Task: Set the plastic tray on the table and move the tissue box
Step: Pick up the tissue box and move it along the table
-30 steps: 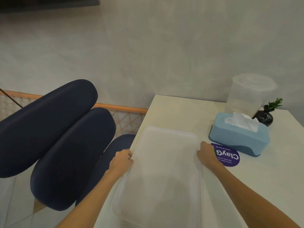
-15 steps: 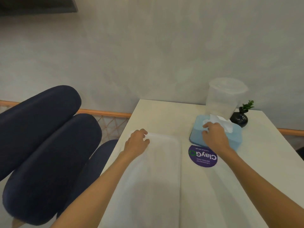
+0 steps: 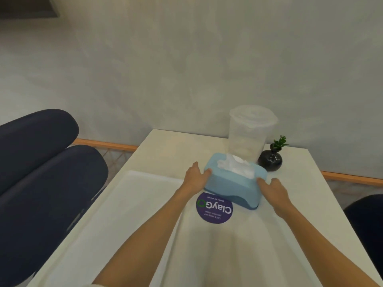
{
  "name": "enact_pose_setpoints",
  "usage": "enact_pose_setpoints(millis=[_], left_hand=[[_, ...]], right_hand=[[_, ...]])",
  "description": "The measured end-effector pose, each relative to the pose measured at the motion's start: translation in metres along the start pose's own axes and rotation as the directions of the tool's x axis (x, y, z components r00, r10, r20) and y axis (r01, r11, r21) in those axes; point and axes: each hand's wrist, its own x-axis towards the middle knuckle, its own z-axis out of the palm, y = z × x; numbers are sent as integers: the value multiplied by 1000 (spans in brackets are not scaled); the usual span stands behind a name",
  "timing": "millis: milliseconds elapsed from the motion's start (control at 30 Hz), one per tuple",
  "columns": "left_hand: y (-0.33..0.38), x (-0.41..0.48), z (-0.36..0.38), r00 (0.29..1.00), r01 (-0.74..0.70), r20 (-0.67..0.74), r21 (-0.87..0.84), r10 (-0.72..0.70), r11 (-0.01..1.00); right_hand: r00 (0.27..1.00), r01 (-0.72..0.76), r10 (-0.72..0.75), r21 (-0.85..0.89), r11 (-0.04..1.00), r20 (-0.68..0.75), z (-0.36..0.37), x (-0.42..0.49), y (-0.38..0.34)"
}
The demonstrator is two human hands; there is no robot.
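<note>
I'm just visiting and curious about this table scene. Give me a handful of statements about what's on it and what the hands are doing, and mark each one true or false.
1. Both hands touch the tissue box, the left hand and right hand at opposite ends. True.
2. The plastic tray is held in the air. False: it lies flat on the table, with neither hand on it.
3. A white tissue sticks out of the box's top. True.
4. The purple round sticker is behind the box, near the wall. False: it is on the near side, towards the person.
5. A small black vase with a green sprig stands beside a clear lidded container. True.
</note>
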Motion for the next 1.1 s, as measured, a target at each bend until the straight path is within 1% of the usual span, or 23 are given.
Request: enact_pose_setpoints(millis=[100, 233, 433, 533, 633, 800, 933, 1100], left_hand=[[7, 5, 19, 999, 38, 18, -16, -38, 999], [7, 8, 32, 997, 72, 2, -76, -73, 994], [4, 16, 36, 977, 207, 6, -228, -211, 951], [5, 16, 37, 976, 210, -12, -232, -218, 950], [6, 12, 32, 982, 174, -27, -222, -184, 959], [5, 13, -4, 988, 99, -88, -242, -124, 965], [-6, 33, -51, 982, 72, -149, -255, -112, 964], [-33, 70, -104, 979, 84, -152, -302, -135, 950]], right_hand=[[993, -53, 37, 143, 988, 111, 2, 9, 7], [982, -83, 40, 231, 969, 183, 7, 21, 12], [971, -117, 47, 295, 948, 234, 7, 30, 11], [972, -111, 42, 291, 950, 232, 10, 32, 12], [976, -94, 28, 303, 948, 218, 11, 33, 8], [973, 6, -80, 326, 946, 215, 22, 30, -20], [958, 61, -148, 329, 942, 244, 53, 27, -56], [950, 57, -153, 329, 943, 272, 104, 37, -102]])
